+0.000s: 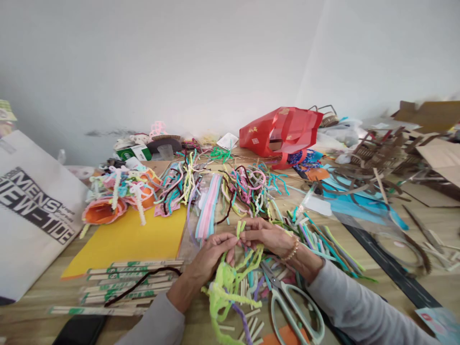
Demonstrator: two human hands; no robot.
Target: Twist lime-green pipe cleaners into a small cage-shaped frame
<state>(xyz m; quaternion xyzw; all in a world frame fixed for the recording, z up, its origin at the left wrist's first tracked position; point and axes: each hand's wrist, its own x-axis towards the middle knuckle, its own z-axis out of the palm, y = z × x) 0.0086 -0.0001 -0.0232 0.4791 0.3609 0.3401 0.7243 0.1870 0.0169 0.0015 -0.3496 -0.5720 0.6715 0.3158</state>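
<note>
My left hand (215, 251) and my right hand (268, 235) meet near the middle of the table. Both are closed, fingertips pinching a yellow-green pipe cleaner (240, 229) whose short ends stick up between them. Below the hands hangs a tangle of bent yellow-green pipe cleaners (224, 292), with a purple pipe cleaner (243, 321) beside it. Whether the tangle joins the pinched piece, I cannot tell. White-handled scissors (287, 302) lie just under my right wrist. A bundle of pink, white and blue pipe cleaners (209, 206) lies beyond my left hand.
Wrapped chopsticks (122, 285) and a yellow sheet (125, 244) lie at left, near a white bag (36, 215). Heaps of pipe cleaners (251, 187) spread across the back, before a red bag (276, 132). Brown strips and woven pieces (381, 153) pile up at right.
</note>
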